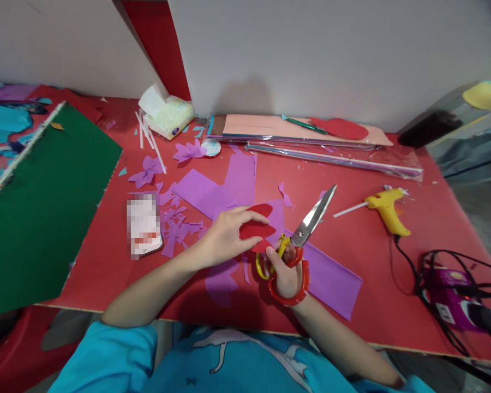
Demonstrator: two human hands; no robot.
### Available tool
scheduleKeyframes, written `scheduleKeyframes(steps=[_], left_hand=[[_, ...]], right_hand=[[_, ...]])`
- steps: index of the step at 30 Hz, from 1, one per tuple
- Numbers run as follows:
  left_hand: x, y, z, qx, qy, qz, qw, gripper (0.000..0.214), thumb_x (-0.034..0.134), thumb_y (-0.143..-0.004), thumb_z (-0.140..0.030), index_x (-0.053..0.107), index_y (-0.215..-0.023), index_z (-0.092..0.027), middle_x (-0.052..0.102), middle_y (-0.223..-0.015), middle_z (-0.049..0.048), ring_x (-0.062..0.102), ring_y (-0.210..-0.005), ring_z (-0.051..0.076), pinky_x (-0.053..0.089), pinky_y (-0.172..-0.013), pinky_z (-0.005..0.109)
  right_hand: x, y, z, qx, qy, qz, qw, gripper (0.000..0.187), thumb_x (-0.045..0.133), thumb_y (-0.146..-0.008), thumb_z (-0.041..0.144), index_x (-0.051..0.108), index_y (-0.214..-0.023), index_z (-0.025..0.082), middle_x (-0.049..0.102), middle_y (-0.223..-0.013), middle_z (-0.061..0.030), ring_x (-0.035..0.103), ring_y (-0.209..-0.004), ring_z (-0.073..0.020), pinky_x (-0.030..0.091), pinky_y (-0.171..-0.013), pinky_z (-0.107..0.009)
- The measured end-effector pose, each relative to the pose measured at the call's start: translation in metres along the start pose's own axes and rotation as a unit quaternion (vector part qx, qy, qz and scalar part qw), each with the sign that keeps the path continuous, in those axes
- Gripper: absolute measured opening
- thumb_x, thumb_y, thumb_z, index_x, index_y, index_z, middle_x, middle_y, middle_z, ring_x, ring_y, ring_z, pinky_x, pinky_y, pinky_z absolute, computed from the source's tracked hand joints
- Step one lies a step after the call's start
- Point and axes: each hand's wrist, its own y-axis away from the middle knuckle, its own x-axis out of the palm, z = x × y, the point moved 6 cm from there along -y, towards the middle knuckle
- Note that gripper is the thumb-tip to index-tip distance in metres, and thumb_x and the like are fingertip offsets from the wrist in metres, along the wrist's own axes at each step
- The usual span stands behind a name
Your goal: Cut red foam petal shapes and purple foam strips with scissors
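Observation:
Near the middle of the table, my left hand (223, 237) holds a red cut-out piece (254, 230), apparently paper or thin foam, between thumb and curved fingers. Its full outline is partly hidden by the fingers. My right hand (288, 275) has a pair of scissors (301, 233) hooked over it, with red and yellow handles and blades together, pointing up and to the right. The right thumb touches the lower edge of the red piece. Beneath both hands lie purple sheets (331, 278) and a purple petal-shaped piece (222, 284).
Purple scraps (180, 224) lie beside a phone (144, 224). Purple flowers (188, 151) and a tissue pack (169, 115) are behind. A yellow glue gun (387, 210), its cord and a purple box (454, 297) stand right. A green board (53, 207) leans left.

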Motion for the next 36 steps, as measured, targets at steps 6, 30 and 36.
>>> scheduleKeyframes(steps=[6,30,36], left_hand=[[-0.02,-0.002,0.006,-0.013,0.0,-0.05,0.999,0.025,0.065,-0.071,-0.016,0.062,-0.096,-0.019,0.068,-0.097,0.002,0.062,-0.091,0.015,0.048,-0.084,0.03],[-0.064,0.006,0.004,-0.001,-0.035,-0.154,0.987,0.026,0.066,-0.069,-0.018,0.062,-0.095,-0.019,0.067,-0.095,0.0029,0.061,-0.09,0.016,0.049,-0.085,0.032],[-0.065,0.007,-0.001,0.024,-0.041,-0.147,0.988,0.026,0.065,-0.07,-0.017,0.061,-0.096,-0.018,0.068,-0.096,0.0028,0.061,-0.09,0.015,0.049,-0.084,0.031]], right_hand=[[0.011,-0.005,-0.005,-0.002,-0.037,0.1,0.994,0.031,0.056,-0.079,0.046,0.043,-0.066,0.02,0.047,-0.048,0.0056,0.042,-0.035,-0.0078,0.033,-0.036,-0.022],[0.015,0.008,0.0,-0.027,0.075,0.302,0.95,0.062,0.035,-0.069,0.078,0.052,-0.092,0.023,0.049,-0.084,-0.0049,0.042,-0.066,-0.0152,0.042,-0.064,-0.031],[0.011,0.006,-0.004,0.002,0.04,0.234,0.971,0.061,0.048,-0.059,0.079,0.058,-0.079,0.022,0.053,-0.074,-0.0031,0.046,-0.061,-0.0143,0.045,-0.062,-0.031]])
